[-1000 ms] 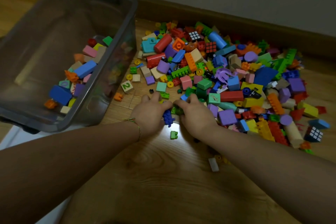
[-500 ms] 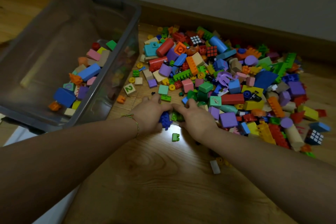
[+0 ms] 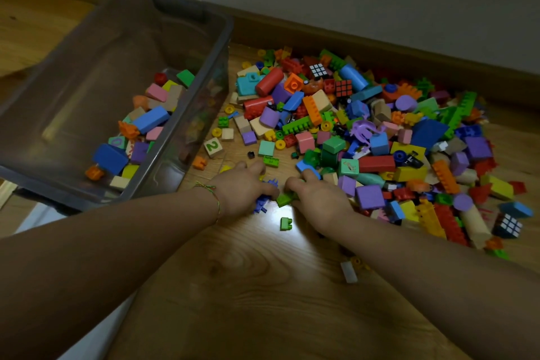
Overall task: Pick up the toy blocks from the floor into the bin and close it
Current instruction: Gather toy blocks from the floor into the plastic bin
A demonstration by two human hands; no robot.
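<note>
Both hands palm-down on the wooden floor [image 3: 263, 286], thumbs turned in toward each other. Left hand [image 3: 242, 187]: grip half-closed, fingers loosely curved with tips on the floor, palm and thumb over a blue spiky piece [image 3: 263, 200]. Right hand [image 3: 318, 199]: grip likewise cupped, thumb against a green brick [image 3: 285, 199], fingers reaching into the near edge of the block pile [image 3: 365, 131]. Cannot tell whether either grip actually pinches its piece or just presses on it. The green brick sits between the two grips, touching the blue piece, its long axis running across from one hand to the other, right end slightly farther away. A small green brick [image 3: 286, 223] lies loose on the floor just on the person's side of the grips. The pile spreads right of and beyond the right grip, up to the skirting board. The bin [image 3: 225, 47], translucent grey with no lid on it, stands left of and beyond the left grip and holds a shallow layer of mixed blocks [image 3: 146, 123]. A number cube [image 3: 213, 146] lies between bin and left grip.
</note>
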